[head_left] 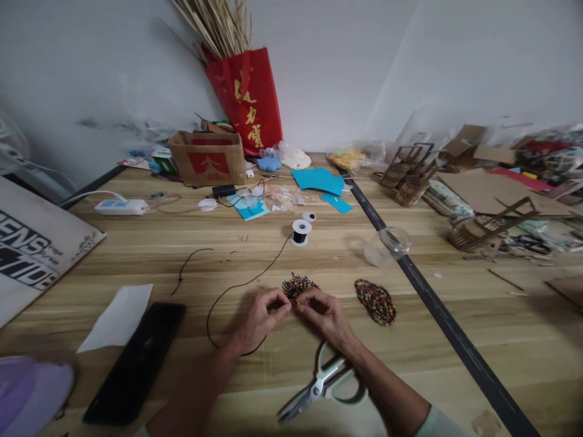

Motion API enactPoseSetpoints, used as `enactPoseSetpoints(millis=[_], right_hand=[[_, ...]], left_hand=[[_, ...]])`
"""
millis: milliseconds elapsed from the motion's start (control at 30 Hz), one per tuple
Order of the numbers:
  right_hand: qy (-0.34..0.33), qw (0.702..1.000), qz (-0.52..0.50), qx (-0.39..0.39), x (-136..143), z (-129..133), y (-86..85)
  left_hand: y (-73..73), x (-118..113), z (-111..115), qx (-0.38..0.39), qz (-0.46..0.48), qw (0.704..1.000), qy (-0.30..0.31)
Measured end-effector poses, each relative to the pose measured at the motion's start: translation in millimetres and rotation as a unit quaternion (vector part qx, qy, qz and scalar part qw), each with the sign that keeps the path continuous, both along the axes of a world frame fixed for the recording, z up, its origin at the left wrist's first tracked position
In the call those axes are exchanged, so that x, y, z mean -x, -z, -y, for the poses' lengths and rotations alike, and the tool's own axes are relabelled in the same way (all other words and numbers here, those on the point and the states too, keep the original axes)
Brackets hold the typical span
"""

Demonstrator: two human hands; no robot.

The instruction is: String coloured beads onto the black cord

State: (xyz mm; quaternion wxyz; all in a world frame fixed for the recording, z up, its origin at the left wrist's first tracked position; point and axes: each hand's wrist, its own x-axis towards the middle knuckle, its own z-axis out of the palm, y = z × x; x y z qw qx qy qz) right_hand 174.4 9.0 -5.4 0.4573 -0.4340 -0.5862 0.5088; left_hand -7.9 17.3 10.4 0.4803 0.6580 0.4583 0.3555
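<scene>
My left hand point(266, 312) is closed in a pinch, thumb against forefinger. A thin black cord point(243, 283) runs from a white-flanged spool point(301, 232), curves left and passes under that wrist; its end is hidden near the fingers. Facing it, my right hand point(324, 312) pinches at a bunch of small multicoloured beads point(298, 284), with a tiny yellowish bead at the fingertips. The fingertips of both hands nearly meet. Scissors point(319, 385) with pale green handles lie partly spread below my right hand. A second coil of beaded strings point(376, 301) rests to the right.
A black phone point(135, 364) and white paper point(116, 318) lie at left. Behind are a power strip point(121, 207), cardboard box point(207, 159), red bag point(248, 100) and blue sheets point(317, 181). A clear round container point(394, 241) and small woven baskets point(489, 227) stand at right.
</scene>
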Motion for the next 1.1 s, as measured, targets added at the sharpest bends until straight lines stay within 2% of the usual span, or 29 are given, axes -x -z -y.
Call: enactPoseSetpoints(millis=[400,767,1100], right_hand=[[0.002,1.0,-0.014,0.015,0.2,0.1,1.5],[-0.004,1.0,-0.008,0.006,-0.6,-0.4,1.2],[-0.004,1.0,-0.012,0.007,-0.3,0.0,2.1]], left_hand=[[0.7,0.0,-1.0,-0.001,0.004,1.0,0.007],[-5.2,-1.6,-0.2,0.003,0.001,1.0,0.006],[-2.3,-1.3,-0.4,0.004,0.003,1.0,0.017]])
